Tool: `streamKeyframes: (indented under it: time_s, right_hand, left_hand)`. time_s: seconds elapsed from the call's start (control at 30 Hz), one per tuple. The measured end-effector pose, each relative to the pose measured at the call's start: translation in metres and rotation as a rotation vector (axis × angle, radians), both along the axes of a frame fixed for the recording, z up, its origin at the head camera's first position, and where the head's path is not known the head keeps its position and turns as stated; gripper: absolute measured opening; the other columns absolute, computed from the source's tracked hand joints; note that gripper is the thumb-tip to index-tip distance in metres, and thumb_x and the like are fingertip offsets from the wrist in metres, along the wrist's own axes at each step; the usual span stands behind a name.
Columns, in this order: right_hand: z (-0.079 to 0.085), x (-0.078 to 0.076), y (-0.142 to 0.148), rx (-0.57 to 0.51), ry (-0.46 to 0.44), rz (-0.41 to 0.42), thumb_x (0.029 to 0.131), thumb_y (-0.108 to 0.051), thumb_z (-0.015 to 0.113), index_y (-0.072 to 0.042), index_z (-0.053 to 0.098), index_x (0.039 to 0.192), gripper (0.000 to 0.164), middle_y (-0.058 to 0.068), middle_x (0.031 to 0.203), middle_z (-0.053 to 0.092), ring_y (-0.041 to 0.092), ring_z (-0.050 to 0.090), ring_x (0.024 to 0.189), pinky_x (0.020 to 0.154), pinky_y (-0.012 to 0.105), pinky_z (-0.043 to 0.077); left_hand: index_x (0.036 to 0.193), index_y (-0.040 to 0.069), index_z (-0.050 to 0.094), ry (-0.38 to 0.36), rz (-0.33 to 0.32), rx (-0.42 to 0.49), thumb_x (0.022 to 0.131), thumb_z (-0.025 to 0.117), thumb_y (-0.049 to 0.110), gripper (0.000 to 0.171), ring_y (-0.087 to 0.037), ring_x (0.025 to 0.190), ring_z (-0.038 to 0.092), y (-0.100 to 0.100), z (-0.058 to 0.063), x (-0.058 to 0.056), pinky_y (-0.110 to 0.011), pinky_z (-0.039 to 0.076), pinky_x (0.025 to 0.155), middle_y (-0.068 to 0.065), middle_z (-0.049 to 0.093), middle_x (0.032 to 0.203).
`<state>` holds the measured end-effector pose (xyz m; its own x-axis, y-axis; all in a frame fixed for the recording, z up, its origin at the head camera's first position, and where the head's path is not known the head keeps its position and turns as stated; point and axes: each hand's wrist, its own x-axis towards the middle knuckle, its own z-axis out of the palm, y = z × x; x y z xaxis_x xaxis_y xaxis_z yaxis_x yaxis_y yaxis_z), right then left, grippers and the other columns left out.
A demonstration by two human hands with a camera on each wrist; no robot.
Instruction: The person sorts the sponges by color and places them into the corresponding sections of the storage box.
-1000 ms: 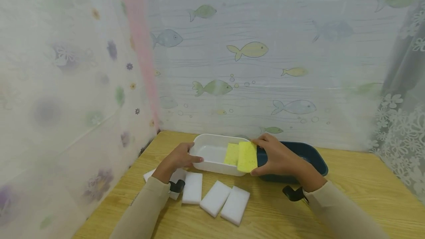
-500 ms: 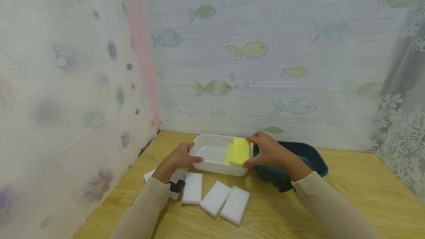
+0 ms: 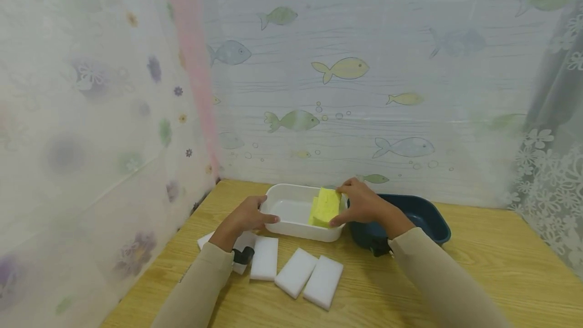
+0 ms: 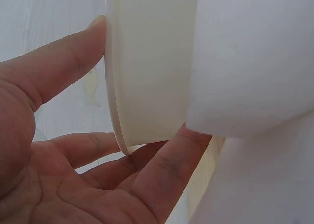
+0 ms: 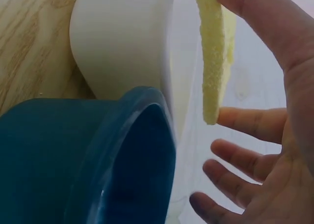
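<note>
At its left end, the white plastic basin [image 3: 298, 230] is held by my left hand [image 3: 247, 215], thumb at the near rim and fingers around the end. In the left wrist view the thumb presses the rim [image 4: 109, 52] while the other fingers reach along the wall. My right hand [image 3: 364, 207] pinches a yellow sponge [image 3: 328, 205] by its opposite edges, thumb at the near one. That sponge is tilted over the basin's right end and overlaps another yellow sponge [image 3: 314, 212] inside. The right wrist view shows the pinched sponge [image 5: 213, 62] edge-on beside the basin wall.
A dark blue basin [image 3: 439, 224] stands against the white one's right end, partly behind my right wrist. Several white sponges [image 3: 296, 272] lie on the wooden table [image 3: 378, 297] in front, some under my left forearm. Patterned curtains [image 3: 346, 100] hang behind and at the sides.
My right hand has moved left with the pinched yellow sponge, from the white basin's right rim to over its inside. The left hand has stayed at the basin's left end.
</note>
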<state>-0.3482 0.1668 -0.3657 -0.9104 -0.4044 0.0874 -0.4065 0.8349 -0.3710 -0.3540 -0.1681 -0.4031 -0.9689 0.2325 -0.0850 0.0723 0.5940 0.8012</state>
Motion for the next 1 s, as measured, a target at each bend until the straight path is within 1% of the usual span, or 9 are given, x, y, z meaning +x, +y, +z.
streamKeyframes:
  time_s: [0.17, 0.27, 0.4, 0.5, 0.57, 0.7, 0.83, 1.0]
  right_hand:
    - [-0.004, -0.004, -0.003, 0.005, -0.039, -0.004, 0.055, -0.068, 0.08, -0.013, 0.051, 0.136, 0.102, 0.008, 0.138, 0.039, 0.025, 0.045, 0.122, 0.096, 0.047, 0.043]
    - [-0.006, -0.007, -0.006, 0.007, -0.051, 0.009, 0.056, -0.067, 0.08, -0.01, 0.051, 0.136, 0.102, 0.011, 0.138, 0.039, 0.028, 0.045, 0.122, 0.096, 0.049, 0.043]
    - [-0.007, -0.011, -0.008, 0.019, -0.075, -0.005, 0.057, -0.066, 0.08, -0.012, 0.05, 0.137, 0.101, 0.009, 0.137, 0.039, 0.026, 0.046, 0.12, 0.094, 0.046, 0.045]
    - [-0.008, -0.013, -0.009, 0.033, -0.083, -0.029, 0.057, -0.066, 0.08, -0.014, 0.051, 0.137, 0.1, 0.008, 0.136, 0.04, 0.024, 0.046, 0.118, 0.094, 0.045, 0.045]
    - [-0.008, -0.014, -0.01, 0.045, -0.081, -0.031, 0.057, -0.066, 0.081, -0.013, 0.052, 0.136, 0.099, 0.01, 0.137, 0.04, 0.026, 0.046, 0.119, 0.095, 0.047, 0.044]
    - [-0.011, -0.015, -0.012, 0.078, -0.073, -0.028, 0.059, -0.064, 0.08, -0.013, 0.055, 0.133, 0.093, 0.013, 0.14, 0.039, 0.03, 0.043, 0.123, 0.097, 0.052, 0.041]
    - [-0.013, -0.014, -0.012, 0.09, -0.071, -0.027, 0.062, -0.063, 0.079, -0.015, 0.058, 0.13, 0.087, 0.012, 0.138, 0.04, 0.031, 0.043, 0.123, 0.097, 0.055, 0.04]
    - [-0.012, -0.013, -0.01, 0.093, -0.08, -0.027, 0.062, -0.066, 0.078, -0.016, 0.056, 0.132, 0.088, 0.012, 0.139, 0.039, 0.032, 0.043, 0.123, 0.096, 0.056, 0.039]
  left_hand:
    - [0.147, 0.005, 0.036, 0.004, 0.008, -0.012, 0.073, 0.083, 0.033, 0.092, -0.023, 0.102, 0.056, 0.0, 0.0, 0.0, -0.033, 0.052, 0.075, -0.014, 0.052, 0.134]
    - [0.147, 0.006, 0.035, 0.0, 0.011, -0.003, 0.072, 0.083, 0.034, 0.093, -0.023, 0.102, 0.057, -0.001, 0.0, 0.0, -0.034, 0.053, 0.075, -0.014, 0.052, 0.135]
    - [0.147, 0.006, 0.035, -0.001, 0.005, 0.007, 0.072, 0.083, 0.034, 0.093, -0.022, 0.099, 0.058, -0.001, 0.0, 0.0, -0.035, 0.054, 0.075, -0.014, 0.053, 0.133]
    - [0.146, 0.006, 0.037, 0.012, -0.014, -0.002, 0.073, 0.082, 0.034, 0.09, -0.022, 0.098, 0.058, -0.001, 0.001, -0.001, -0.034, 0.053, 0.073, -0.015, 0.054, 0.131]
    - [0.146, 0.006, 0.037, 0.014, -0.021, -0.005, 0.074, 0.082, 0.034, 0.089, -0.021, 0.098, 0.058, -0.001, 0.001, -0.001, -0.034, 0.053, 0.073, -0.015, 0.055, 0.13]
    - [0.147, 0.005, 0.035, 0.001, -0.011, 0.009, 0.073, 0.083, 0.033, 0.092, -0.022, 0.099, 0.058, -0.001, 0.001, -0.001, -0.035, 0.053, 0.075, -0.016, 0.053, 0.133]
    - [0.147, 0.006, 0.034, -0.014, -0.001, 0.024, 0.072, 0.083, 0.032, 0.093, -0.023, 0.101, 0.058, -0.001, 0.001, -0.002, -0.035, 0.054, 0.076, -0.014, 0.053, 0.133]
    - [0.146, 0.007, 0.038, -0.014, -0.008, 0.024, 0.072, 0.083, 0.033, 0.09, -0.022, 0.098, 0.058, -0.001, 0.0, -0.002, -0.036, 0.054, 0.075, -0.013, 0.055, 0.129]
